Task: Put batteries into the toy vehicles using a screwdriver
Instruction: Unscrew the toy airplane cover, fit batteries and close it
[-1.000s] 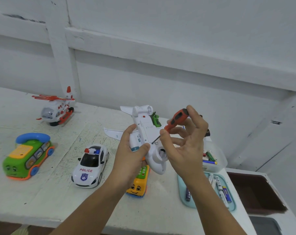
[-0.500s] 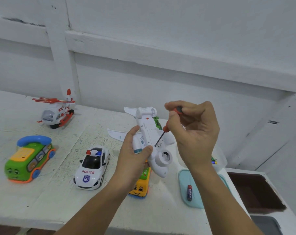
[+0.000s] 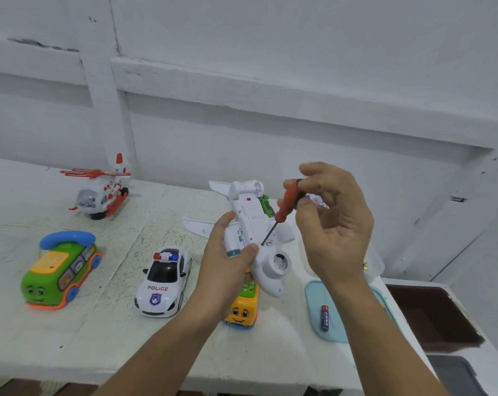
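Right hand (image 3: pixel 336 224) re-gripped over the last second: the handle was out at the fingertips, then under a curled fist, and now sits up top again. Right grip: thumb and forefinger pinch the end of the orange-handled screwdriver with thin dark shaft (image 3: pixel 287 202); the other fingers are loose and fanned, holding nothing. Shaft slants down-left, and the tip has stayed on the same spot on the belly of the white plastic toy airplane (image 3: pixel 249 217), just beside the left thumb. Probably the battery-cover screw, too small to confirm.

Left hand (image 3: pixel 225 270) grip unchanged: wrapped round the fuselage with the thumb across the underside, plane held belly-up off the worktop, toward its near edge.

Judgement: this is a finger reset between turns, so unscrewing is under way. Cover not off yet, no batteries in.

Outward:
- Yellow toy bus with a face (image 3: pixel 242 310) on the white painted worktop (image 3: pixel 70 338), right beneath the plane.
- White police car (image 3: pixel 163 281) beside it.
- Green telephone-shaped bus with blue handset (image 3: pixel 60 270) toward the left edge.
- Red-and-white toy helicopter (image 3: pixel 100 192) at the far edge.
- Pale teal tray (image 3: pixel 336 334) at the right edge, with one red-and-dark cylindrical battery (image 3: pixel 325 318) lying on it. The forearm hides the rest.
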A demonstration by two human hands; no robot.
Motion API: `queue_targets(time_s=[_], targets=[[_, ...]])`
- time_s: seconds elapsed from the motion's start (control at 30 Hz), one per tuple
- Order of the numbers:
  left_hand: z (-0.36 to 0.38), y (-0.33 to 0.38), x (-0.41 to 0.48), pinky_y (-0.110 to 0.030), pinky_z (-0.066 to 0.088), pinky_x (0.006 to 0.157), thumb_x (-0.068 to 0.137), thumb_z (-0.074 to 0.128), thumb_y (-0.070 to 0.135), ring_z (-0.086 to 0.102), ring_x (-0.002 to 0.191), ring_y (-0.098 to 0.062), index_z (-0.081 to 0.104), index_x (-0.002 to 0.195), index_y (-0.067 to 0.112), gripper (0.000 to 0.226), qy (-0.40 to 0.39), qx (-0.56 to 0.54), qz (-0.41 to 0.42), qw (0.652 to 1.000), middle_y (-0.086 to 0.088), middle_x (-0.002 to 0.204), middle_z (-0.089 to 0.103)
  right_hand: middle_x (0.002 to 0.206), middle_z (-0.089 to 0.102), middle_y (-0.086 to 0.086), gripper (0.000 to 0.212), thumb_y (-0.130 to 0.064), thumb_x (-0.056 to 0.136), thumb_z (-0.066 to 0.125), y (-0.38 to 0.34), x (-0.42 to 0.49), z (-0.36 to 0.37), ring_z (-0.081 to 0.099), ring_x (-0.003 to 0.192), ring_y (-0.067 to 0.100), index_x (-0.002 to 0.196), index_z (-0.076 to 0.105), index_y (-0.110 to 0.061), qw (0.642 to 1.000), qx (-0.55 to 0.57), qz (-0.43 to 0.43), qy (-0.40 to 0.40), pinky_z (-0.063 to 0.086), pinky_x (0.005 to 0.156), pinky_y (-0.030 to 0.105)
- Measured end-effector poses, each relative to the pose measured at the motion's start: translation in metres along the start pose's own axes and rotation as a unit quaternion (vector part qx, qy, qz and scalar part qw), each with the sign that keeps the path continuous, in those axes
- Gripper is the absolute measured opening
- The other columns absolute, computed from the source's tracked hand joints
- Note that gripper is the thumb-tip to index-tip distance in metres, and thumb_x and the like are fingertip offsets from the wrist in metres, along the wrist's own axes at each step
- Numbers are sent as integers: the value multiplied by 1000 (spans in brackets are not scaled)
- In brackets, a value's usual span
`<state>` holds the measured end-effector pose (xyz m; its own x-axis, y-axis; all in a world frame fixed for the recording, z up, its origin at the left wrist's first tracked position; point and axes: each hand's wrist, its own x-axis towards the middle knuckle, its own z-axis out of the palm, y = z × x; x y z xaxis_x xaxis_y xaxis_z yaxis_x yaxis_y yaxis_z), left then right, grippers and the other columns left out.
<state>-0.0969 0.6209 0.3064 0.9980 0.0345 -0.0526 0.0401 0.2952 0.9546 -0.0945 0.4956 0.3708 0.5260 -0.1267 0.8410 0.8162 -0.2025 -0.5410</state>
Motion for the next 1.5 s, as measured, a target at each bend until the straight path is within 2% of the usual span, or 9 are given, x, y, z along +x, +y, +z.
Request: queue_targets(time_s=[0.23, 0.33, 0.47, 0.67, 0.77, 0.9, 1.03, 1.23, 1.5], targets=[[-2, 2, -2, -22, 59, 58, 93, 59, -2, 64, 99, -10, 44, 130, 42, 59, 11, 0, -7, 1000, 3, 129, 58, 102, 71, 1, 19, -1, 83, 70, 0, 1, -3, 71, 73, 21, 91, 67, -19, 999, -38, 16, -22, 56, 65, 37], [-3, 2, -2, -21, 58, 57, 93, 60, -2, 65, 97, -10, 44, 131, 41, 60, 9, -1, -10, 1000, 2, 128, 58, 96, 69, -4, 18, -5, 89, 60, 1, 0, -7, 68, 79, 14, 101, 70, -14, 997, -70, -20, -31, 55, 72, 35], [-3, 0, -2, -19, 56, 54, 93, 59, -2, 65, 94, -7, 43, 130, 42, 59, 8, -5, -15, 1000, 5, 126, 58, 90, 61, 10, 28, 3, 85, 57, -2, -2, -8, 62, 87, 3, 107, 66, -12, 995, -95, -22, -25, 50, 75, 17], [-2, -1, -1, -21, 58, 58, 94, 59, -1, 64, 102, -12, 44, 134, 41, 60, 1, -9, -18, 1000, 3, 133, 56, 105, 60, 6, 21, -5, 81, 72, -4, 2, -6, 67, 83, 20, 88, 63, -22, 998, -50, 16, -23, 55, 55, 28], [-1, -1, -1, -22, 58, 58, 94, 58, -1, 65, 102, -12, 45, 133, 42, 59, 0, -17, -15, 1000, 4, 133, 57, 89, 71, -5, 29, -3, 84, 71, -4, 5, -6, 70, 72, 20, 95, 61, -28, 996, -65, 34, -49, 55, 52, 41], [0, 1, 1, -20, 56, 55, 94, 58, -2, 64, 101, -11, 45, 133, 40, 59, 0, -15, -7, 1000, 4, 131, 57, 69, 64, -7, 6, -26, 93, 58, -1, 6, -9, 66, 63, 13, 91, 63, -28, 986, -101, 31, -126, 54, 55, 39], [1, 0, 1, -21, 57, 58, 94, 58, -1, 66, 99, -11, 45, 133, 40, 59, -5, -20, -15, 1000, 4, 128, 59, 89, 60, -5, 31, -19, 89, 41, -2, 10, -13, 65, 80, 19, 113, 57, -29, 974, -90, 77, -191, 52, 65, 33], [-2, 0, 3, -22, 58, 59, 94, 59, 0, 65, 96, -8, 44, 136, 40, 59, -7, -7, -9, 1000, 5, 128, 58, 86, 66, -7, 19, -23, 92, 63, -2, 14, -16, 67, 71, 14, 108, 56, -30, 968, -156, 25, -195, 56, 65, 37], [-4, -5, 3, -23, 59, 60, 93, 61, 1, 64, 104, -14, 44, 135, 43, 62, -7, 1, -19, 1000, 4, 132, 56, 69, 65, -11, 27, -32, 83, 50, -13, 27, -28, 59, 57, 10, 102, 66, -20, 906, -331, -47, -258, 52, 55, 35]])
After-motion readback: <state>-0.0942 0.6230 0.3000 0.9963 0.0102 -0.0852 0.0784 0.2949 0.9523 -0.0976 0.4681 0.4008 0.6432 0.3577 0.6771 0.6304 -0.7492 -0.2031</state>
